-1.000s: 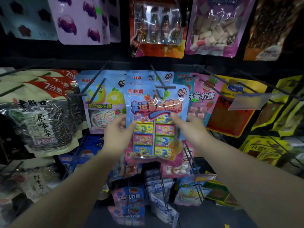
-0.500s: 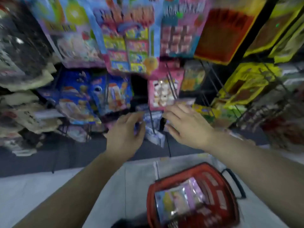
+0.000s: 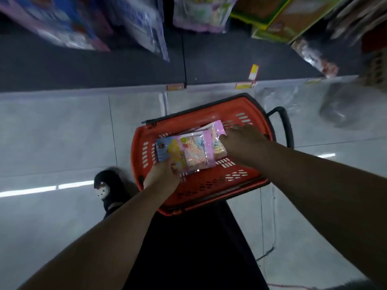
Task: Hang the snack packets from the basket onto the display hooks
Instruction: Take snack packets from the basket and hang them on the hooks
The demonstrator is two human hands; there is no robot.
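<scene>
A red plastic basket [image 3: 209,189] stands on the floor in front of me. Inside it lies a blue, yellow and pink snack packet [image 3: 184,151] on top of a second pink packet [image 3: 217,143]. My left hand [image 3: 163,176] grips the top packet at its near lower-left edge. My right hand [image 3: 243,141] rests, fingers spread, on the right end of the packets; whether it grips one I cannot tell. The hanging display packets [image 3: 146,24] are a blur along the top of the view.
A dark shelf base [image 3: 125,65] with price tags [image 3: 253,72] runs across above the basket. The basket's black handle [image 3: 284,126] sticks out to the right. My shoe [image 3: 106,187] is on the grey tiled floor left of the basket.
The packet I held at the hooks now hangs there. My view dropped from the display to the floor, and both hands came down into the basket onto the packets.
</scene>
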